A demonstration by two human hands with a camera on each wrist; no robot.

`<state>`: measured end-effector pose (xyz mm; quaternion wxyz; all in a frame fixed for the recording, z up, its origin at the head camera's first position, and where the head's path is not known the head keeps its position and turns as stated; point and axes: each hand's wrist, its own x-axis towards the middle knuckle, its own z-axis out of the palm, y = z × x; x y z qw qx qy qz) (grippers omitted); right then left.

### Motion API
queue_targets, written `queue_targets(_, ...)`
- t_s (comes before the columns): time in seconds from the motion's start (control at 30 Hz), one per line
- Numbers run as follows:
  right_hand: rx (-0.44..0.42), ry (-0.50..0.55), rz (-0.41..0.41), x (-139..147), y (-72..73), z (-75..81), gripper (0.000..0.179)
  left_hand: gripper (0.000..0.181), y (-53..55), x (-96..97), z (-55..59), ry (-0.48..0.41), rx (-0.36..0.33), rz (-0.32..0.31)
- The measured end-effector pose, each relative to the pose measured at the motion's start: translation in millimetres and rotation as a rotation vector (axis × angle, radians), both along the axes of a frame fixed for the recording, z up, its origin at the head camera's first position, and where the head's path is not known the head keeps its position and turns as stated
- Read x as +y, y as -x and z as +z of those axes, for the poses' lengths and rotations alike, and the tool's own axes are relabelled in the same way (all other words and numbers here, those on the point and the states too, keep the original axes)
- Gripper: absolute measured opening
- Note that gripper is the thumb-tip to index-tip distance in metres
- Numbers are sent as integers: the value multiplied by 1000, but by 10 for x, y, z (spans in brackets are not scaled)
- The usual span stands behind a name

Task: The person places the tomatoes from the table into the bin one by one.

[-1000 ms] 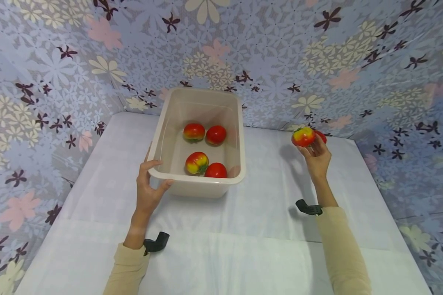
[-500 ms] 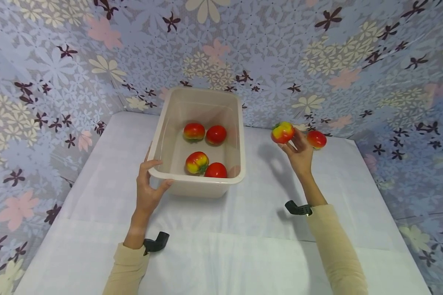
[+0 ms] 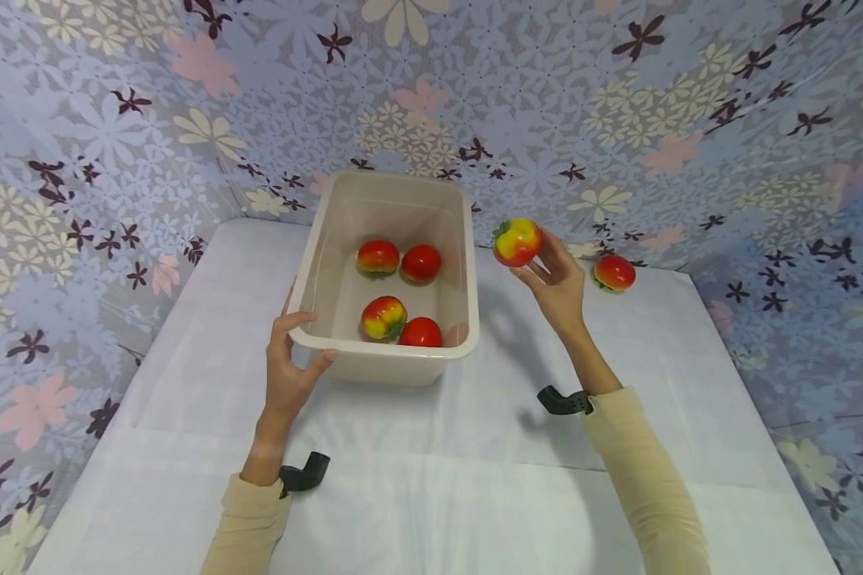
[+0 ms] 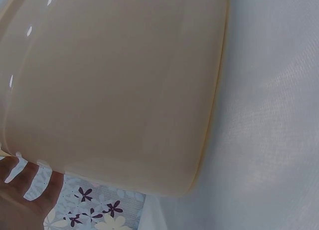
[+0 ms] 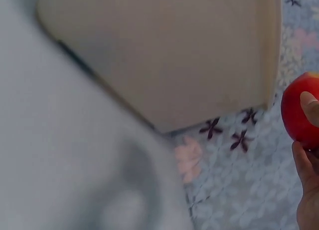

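Note:
In the head view, my right hand (image 3: 561, 286) pinches a glossy red-and-yellow tomato-like fruit (image 3: 518, 242) with a green leafy top, raised just right of the beige plastic tub (image 3: 472, 263). The right wrist view shows the thumb and a finger against that fruit's red side (image 5: 297, 115). My left hand (image 3: 291, 375) grips the tub's near left corner, its thumb on the front rim and fingers over the left rim. Inside the tub lie several similar fruits, among them a red-and-yellow one (image 3: 384, 317) and a plain red one (image 3: 421, 263).
One more red fruit (image 3: 614, 273) lies at the far right of the white-covered table (image 3: 475, 495), near its back edge. A flowered cloth (image 3: 532, 120) rises behind and at both sides of the table.
My right hand has moved left toward the tub with the fruit, leaving the other red fruit behind on the table. The left hand and the tub have stayed put.

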<state>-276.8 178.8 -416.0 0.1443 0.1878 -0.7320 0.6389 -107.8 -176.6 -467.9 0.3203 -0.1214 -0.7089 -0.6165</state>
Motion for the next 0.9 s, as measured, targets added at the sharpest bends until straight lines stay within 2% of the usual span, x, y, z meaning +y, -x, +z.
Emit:
queue_targets(0.23, 63, 56, 79, -179, -32, 174, 69, 67, -9, -4, 1, 9, 3, 12)
queue_targets(0.53, 66, 10, 147, -394, -83, 305, 68, 68, 3, -5, -14, 4, 21, 26)
queue_targets(0.8, 74, 47, 217, -533, -96, 288, 70, 66, 2, -14, -22, 11, 15, 24)
queue_targets(0.9, 81, 23, 237, -566, -102, 285, 69, 67, -6, -3, -11, 5, 18, 21)
